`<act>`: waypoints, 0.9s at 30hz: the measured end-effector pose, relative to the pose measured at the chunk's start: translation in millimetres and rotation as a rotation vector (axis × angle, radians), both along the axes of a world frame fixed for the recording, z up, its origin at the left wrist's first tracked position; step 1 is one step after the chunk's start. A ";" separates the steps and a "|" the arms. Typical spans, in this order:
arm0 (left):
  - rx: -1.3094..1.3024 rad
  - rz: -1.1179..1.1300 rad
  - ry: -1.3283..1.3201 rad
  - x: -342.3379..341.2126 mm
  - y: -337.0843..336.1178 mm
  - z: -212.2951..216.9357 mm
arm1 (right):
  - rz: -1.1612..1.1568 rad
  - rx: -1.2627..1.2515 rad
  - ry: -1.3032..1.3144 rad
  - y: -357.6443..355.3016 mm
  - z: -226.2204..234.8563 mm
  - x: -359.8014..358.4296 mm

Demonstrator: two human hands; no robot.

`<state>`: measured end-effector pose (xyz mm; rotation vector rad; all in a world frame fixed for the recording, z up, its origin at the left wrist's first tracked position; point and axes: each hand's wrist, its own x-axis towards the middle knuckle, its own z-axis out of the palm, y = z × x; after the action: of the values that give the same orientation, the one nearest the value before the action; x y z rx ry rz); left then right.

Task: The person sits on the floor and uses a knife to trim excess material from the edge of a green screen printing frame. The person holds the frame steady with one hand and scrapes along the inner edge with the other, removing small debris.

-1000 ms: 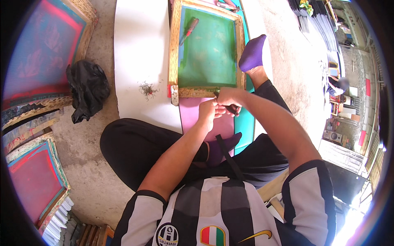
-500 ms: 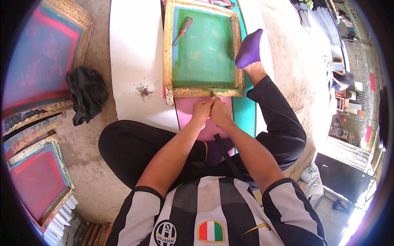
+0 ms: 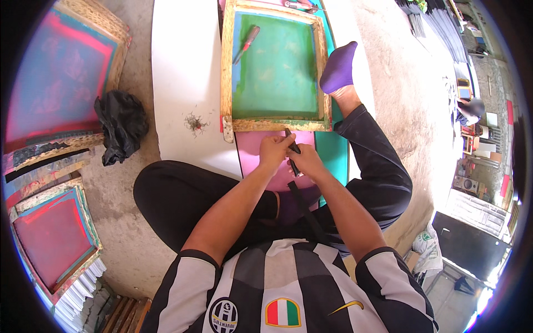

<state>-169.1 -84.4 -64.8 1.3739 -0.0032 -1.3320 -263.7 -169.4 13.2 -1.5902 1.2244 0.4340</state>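
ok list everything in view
framed screen: 1, green, top centre
screwdriver: 1, reddish, on that screen
second tool: 1, red, top edge
dark tool: 1, black, in both hands
scrap pile: 1, greyish, on white board
sheets: 2, pink and teal, under screen
plastic bag: 1, black, left
other screens: 2+, pink, far left
distant person: 1, blurred, right
clutter: uncountable, mixed, both sides
feet: 2, purple socks, right and centre
left hand, right hand: 2, bare, centre

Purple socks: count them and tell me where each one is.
2. One purple sock is right of the wooden frame; the other purple sock is below the left hand and right hand, partly covered by a black strap.
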 end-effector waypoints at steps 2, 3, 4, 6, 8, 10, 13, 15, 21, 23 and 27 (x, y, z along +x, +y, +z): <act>-0.018 0.031 0.040 -0.7 -1.0 5.6 | -0.068 0.102 -0.005 -3.9 11.2 3.0; -0.026 0.054 0.079 -1.9 -2.3 7.0 | -0.078 0.132 -0.006 -7.5 14.3 4.9; -0.034 0.077 0.119 -2.5 -3.1 8.1 | -0.087 0.161 -0.007 -10.9 15.6 6.7; -0.048 0.084 0.200 -0.4 -3.2 8.6 | -0.115 0.234 0.036 -17.2 15.4 10.9; -0.053 0.100 0.250 1.9 -3.4 9.0 | -0.136 0.287 0.084 -20.2 17.1 16.6; -0.049 0.127 0.269 5.0 -2.9 9.0 | -0.146 0.321 0.139 -19.4 25.3 26.7; -0.020 0.137 0.316 6.5 -0.8 12.5 | -0.178 0.346 0.153 -15.6 37.4 37.2; -0.023 0.120 0.358 7.0 -0.8 4.4 | -0.195 0.347 0.159 -17.7 34.8 38.3; -0.017 0.133 0.434 7.2 -1.7 4.2 | -0.183 0.342 0.176 -22.3 33.6 41.6; -0.036 0.132 0.458 6.6 -1.8 3.3 | -0.174 0.344 0.182 -24.9 35.0 41.8; -0.032 0.158 0.481 5.6 -2.2 8.5 | -0.174 0.364 0.197 -27.4 45.4 48.7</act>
<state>-163.5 -86.6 -56.4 0.9770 0.3983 -1.4888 -215.0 -196.8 58.6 -1.1428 1.3323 0.6718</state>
